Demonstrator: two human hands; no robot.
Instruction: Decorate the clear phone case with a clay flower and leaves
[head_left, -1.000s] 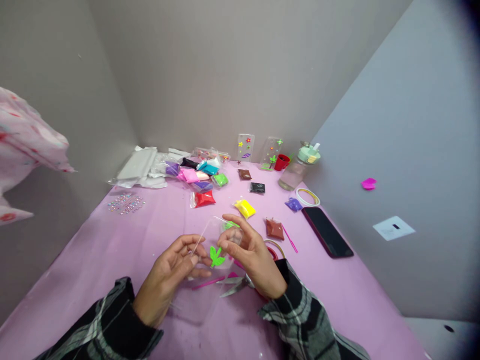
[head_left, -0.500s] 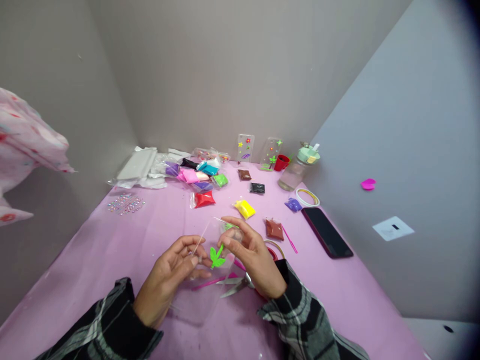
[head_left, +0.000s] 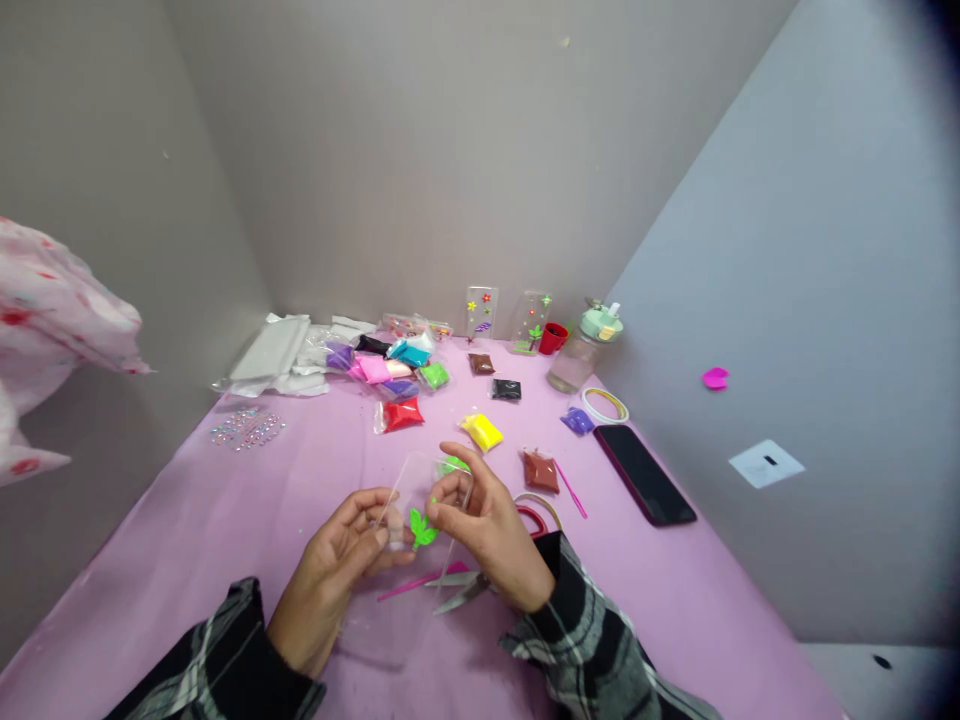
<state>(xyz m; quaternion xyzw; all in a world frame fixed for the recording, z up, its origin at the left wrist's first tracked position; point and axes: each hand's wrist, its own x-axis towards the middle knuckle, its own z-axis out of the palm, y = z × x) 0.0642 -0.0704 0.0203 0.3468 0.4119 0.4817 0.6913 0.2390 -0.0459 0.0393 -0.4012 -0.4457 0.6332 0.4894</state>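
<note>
My left hand [head_left: 337, 565] grips the left side of a clear phone case [head_left: 401, 490], thumb in front and fingers behind. The case is tilted above the table. On it is a bright green clay leaf shape [head_left: 421, 528] with several pointed lobes. My right hand [head_left: 487, 525] is at the case's right side, thumb and fingertips pinched at the upper end of the green clay. Another green patch [head_left: 454, 465] shows near the case's top edge, partly covered by my right fingers. Below lie scissors [head_left: 461, 595] and a pink tool [head_left: 420, 582], partly seen through the case.
Clay packets, including red [head_left: 401, 414], yellow [head_left: 481, 432] and brown [head_left: 541, 471], lie beyond my hands. A phone [head_left: 645, 475], tape roll [head_left: 604, 406] and bottle [head_left: 583, 350] stand or lie right. Two decorated cases [head_left: 481, 312] lean on the back wall. Gems [head_left: 247, 428] lie left.
My right thumb and fingertips have come down closer to the green leaf, and the green strip that stretched up to them now shows less. The view has shifted slightly.
</note>
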